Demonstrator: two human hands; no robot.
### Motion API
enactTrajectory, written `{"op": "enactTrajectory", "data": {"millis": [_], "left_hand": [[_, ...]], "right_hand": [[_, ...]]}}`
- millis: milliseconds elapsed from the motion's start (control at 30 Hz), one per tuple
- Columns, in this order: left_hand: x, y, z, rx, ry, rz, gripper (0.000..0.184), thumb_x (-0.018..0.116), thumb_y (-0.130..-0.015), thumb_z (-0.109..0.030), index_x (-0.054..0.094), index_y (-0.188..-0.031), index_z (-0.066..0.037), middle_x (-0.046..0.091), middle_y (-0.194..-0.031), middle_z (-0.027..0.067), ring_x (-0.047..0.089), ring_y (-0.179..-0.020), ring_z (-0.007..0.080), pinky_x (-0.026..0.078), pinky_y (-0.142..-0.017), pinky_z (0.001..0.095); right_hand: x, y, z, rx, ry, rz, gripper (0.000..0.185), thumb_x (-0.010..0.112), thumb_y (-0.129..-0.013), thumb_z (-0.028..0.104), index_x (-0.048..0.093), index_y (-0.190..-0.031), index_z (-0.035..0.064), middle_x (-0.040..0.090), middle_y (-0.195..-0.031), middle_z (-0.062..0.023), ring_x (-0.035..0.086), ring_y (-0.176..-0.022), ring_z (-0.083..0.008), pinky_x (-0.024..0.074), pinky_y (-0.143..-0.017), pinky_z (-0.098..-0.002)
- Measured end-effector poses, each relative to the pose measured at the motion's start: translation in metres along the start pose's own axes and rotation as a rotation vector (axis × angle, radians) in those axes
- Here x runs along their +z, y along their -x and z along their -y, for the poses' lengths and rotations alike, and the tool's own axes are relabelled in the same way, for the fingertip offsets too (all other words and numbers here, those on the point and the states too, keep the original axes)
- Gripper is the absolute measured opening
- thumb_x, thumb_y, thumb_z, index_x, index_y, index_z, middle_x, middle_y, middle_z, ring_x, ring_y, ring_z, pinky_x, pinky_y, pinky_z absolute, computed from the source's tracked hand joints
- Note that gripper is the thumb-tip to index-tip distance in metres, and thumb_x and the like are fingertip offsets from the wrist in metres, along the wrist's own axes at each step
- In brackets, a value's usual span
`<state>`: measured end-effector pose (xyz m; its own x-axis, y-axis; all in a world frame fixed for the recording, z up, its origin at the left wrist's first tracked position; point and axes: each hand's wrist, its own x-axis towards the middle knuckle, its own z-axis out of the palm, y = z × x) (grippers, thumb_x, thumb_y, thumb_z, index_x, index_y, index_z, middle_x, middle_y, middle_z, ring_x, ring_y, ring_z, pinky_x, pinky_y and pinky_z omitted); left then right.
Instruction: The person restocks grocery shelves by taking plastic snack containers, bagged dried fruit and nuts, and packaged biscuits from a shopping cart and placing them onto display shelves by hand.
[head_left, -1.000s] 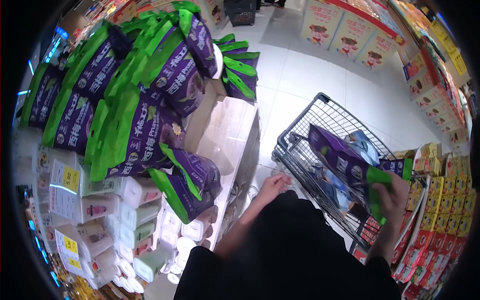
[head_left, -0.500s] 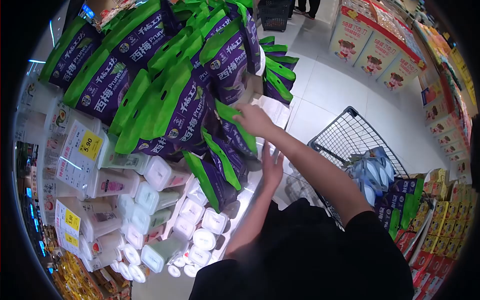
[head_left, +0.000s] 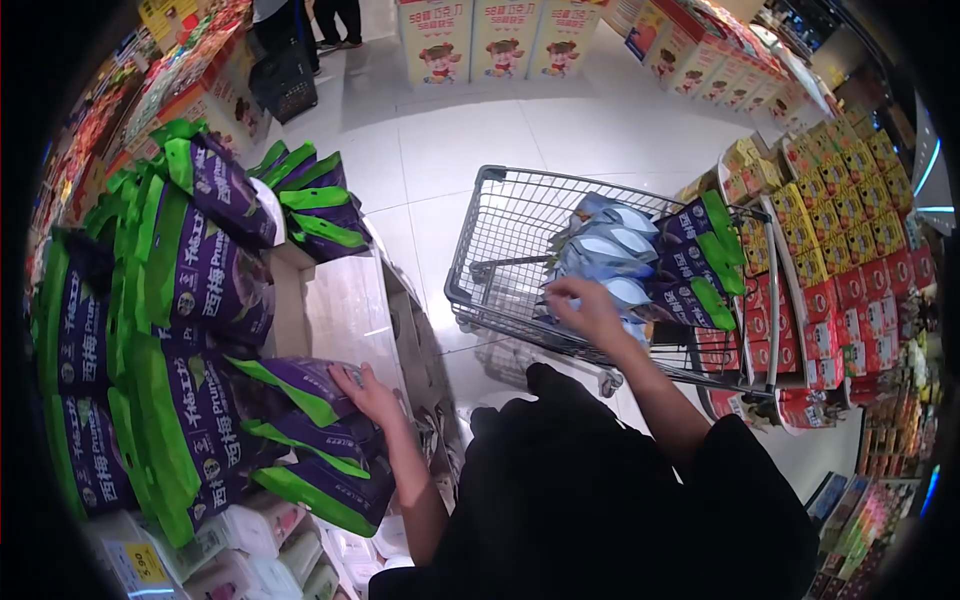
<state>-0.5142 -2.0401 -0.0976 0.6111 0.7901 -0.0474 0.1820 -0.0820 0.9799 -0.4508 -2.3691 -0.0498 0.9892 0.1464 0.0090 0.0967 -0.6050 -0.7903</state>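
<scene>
My left hand (head_left: 372, 396) lies with fingers spread on a purple and green prune bag (head_left: 300, 382) at the front of the display. More prune bags (head_left: 320, 490) lie just below it, and upright ones (head_left: 225, 285) stand stacked to the left. My right hand (head_left: 588, 312) is over the shopping cart (head_left: 500, 262), its fingers loosely curled and apart, with nothing seen in them. Close by it, blue packages (head_left: 612, 245) fill the cart's middle. Two prune bags (head_left: 690, 240) lie in the cart to their right.
Pale display shelf (head_left: 335, 310) between the bags and the aisle. Plastic tubs (head_left: 250, 530) sit at lower left. Yellow and red boxes (head_left: 840, 220) are stacked right of the cart. Farther off are cartons (head_left: 500, 40), a dark basket (head_left: 283, 82) and people's legs (head_left: 338, 20).
My view has swung right, bringing the cart to the middle. My right hand has left the prune bags and is now over the cart. My left hand now rests on a bag.
</scene>
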Motion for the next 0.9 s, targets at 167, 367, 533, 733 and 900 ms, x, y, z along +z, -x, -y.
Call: {"op": "enactTrajectory", "data": {"millis": [167, 367, 533, 733, 900], "left_hand": [[0.004, -0.009, 0.016, 0.025, -0.182, -0.006, 0.061, 0.051, -0.084, -0.011, 0.022, -0.134, 0.005, 0.027, -0.138, 0.0232, 0.03, -0.127, 0.0303, 0.023, -0.103, 0.0336], [0.015, 0.003, 0.002, 0.024, -0.355, -0.041, 0.06, 0.055, -0.082, -0.012, 0.028, -0.133, 0.005, 0.034, -0.135, 0.0228, 0.034, -0.125, 0.0314, 0.024, -0.103, 0.0339], [0.035, 0.051, -0.009, 0.128, -0.392, 0.097, 0.043, 0.053, -0.083, -0.006, 0.042, -0.123, 0.005, 0.047, -0.123, 0.0191, 0.044, -0.116, 0.0248, 0.034, -0.096, 0.0324], [0.102, 0.134, 0.001, -0.023, -0.22, 0.654, 0.021, 0.053, -0.087, -0.013, 0.06, -0.101, 0.001, 0.064, -0.09, 0.0088, 0.059, -0.08, 0.0158, 0.046, -0.074, 0.0277], [0.133, 0.167, -0.026, -0.002, -0.173, 0.99, 0.032, 0.052, -0.088, -0.019, 0.052, -0.115, -0.002, 0.059, -0.104, 0.0167, 0.058, -0.098, 0.0236, 0.045, -0.081, 0.0315]], "right_hand": [[-0.128, 0.071, -0.156, 0.314, 0.657, -0.588, 0.051, 0.061, -0.067, 0.004, 0.046, -0.117, 0.0033, 0.053, -0.109, -0.0177, 0.051, -0.101, -0.0333, 0.041, -0.087, -0.0395], [-0.18, 0.107, -0.227, 0.481, 0.686, -0.336, 0.021, 0.064, -0.073, 0.02, 0.06, -0.086, 0.0046, 0.059, -0.069, -0.0189, 0.058, -0.072, -0.0383, 0.0438, -0.064, -0.0458], [-0.232, 0.053, -0.105, 0.234, 0.644, -0.275, 0.021, 0.062, -0.076, 0.017, 0.051, -0.072, -0.0009, 0.051, -0.062, -0.0202, 0.05, -0.06, -0.0381, 0.036, -0.053, -0.0424], [-0.228, 0.004, -0.006, -0.131, 0.285, -0.192, 0.01, 0.062, -0.072, 0.005, 0.054, -0.071, -0.001, 0.051, -0.059, -0.0146, 0.051, -0.051, -0.0299, 0.0382, -0.049, -0.0348], [-0.142, -0.055, 0.07, -0.486, -0.148, -0.06, 0.009, 0.063, -0.073, 0.004, 0.061, -0.08, -0.0018, 0.06, -0.068, -0.0117, 0.058, -0.056, -0.0232, 0.0432, -0.051, -0.0291]]}}
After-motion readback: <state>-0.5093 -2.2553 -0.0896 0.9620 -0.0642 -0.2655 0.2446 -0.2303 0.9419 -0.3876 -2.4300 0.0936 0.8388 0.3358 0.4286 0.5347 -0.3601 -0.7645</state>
